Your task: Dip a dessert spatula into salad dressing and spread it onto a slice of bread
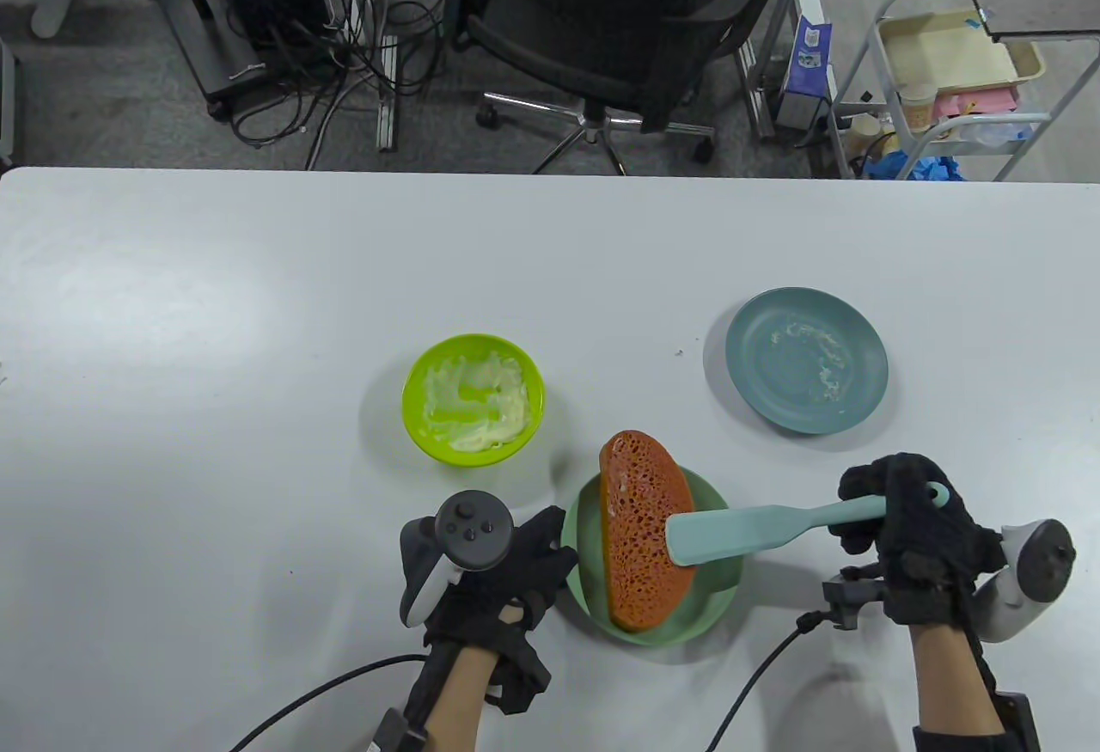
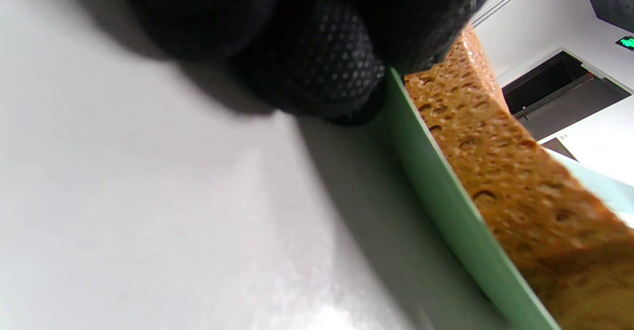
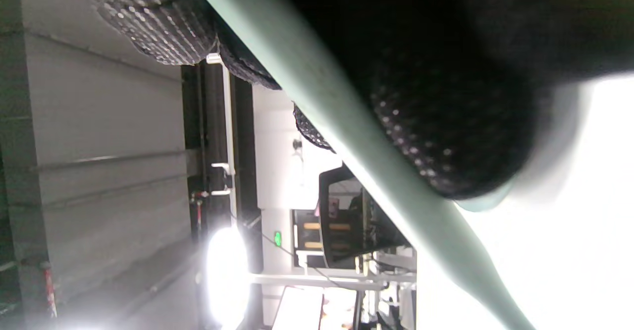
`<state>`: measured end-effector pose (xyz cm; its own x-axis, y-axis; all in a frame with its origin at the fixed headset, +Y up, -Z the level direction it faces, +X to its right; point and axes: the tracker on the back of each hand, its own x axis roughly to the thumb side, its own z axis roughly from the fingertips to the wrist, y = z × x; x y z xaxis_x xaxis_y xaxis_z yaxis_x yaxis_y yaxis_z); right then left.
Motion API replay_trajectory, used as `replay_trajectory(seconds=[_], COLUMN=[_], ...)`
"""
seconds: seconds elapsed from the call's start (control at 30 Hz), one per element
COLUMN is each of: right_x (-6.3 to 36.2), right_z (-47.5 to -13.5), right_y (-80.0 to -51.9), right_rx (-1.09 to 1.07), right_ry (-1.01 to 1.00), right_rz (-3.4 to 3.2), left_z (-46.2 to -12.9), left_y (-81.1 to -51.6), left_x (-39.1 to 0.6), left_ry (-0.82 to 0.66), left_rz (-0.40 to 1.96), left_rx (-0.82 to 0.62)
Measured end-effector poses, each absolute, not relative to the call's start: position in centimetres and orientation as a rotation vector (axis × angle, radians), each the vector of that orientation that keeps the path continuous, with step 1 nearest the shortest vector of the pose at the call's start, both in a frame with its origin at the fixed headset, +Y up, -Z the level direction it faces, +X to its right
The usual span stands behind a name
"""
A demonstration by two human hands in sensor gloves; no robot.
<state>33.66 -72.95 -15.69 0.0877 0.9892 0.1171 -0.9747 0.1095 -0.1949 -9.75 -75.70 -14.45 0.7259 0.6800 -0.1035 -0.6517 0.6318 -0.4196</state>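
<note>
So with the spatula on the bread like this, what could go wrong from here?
1. The orange-brown porous bread slice overhangs the far rim of the pale green plate; pressure from the teal silicone spatula could tip or slide it off.
2. The left hand only touches the plate's edge, so the plate may skid.
3. The right hand grips the handle's far end, giving weak blade control.

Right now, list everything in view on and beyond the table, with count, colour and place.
Round lime-green bowl of pale dressing: one, table centre-left.
Round blue-grey plate with white smears: one, right.
Pale green plate: one, near edge, holding bread.
Orange-brown porous bread slice: one, on the pale green plate.
Mint silicone spatula: one, blade over bread.
Black office chair: one, behind table.
Left hand: black glove, at plate rim.
Right hand: black glove, grips spatula handle.
</note>
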Motion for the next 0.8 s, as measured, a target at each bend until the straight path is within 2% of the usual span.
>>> replay_trajectory(seconds=[0.47, 0.8], right_x=[29.7, 29.4], right_z=[-15.6, -15.5], right_y=[-73.6, -73.3], right_rx=[0.016, 0.012], right_ry=[-0.109, -0.110], right_rz=[1.443, 1.466], left_z=[-14.4, -14.5], left_y=[-75.7, -75.7], left_x=[-9.8, -9.8], left_ry=[-0.065, -0.065], left_rz=[0.763, 0.765], left_rx=[-0.454, -0.455])
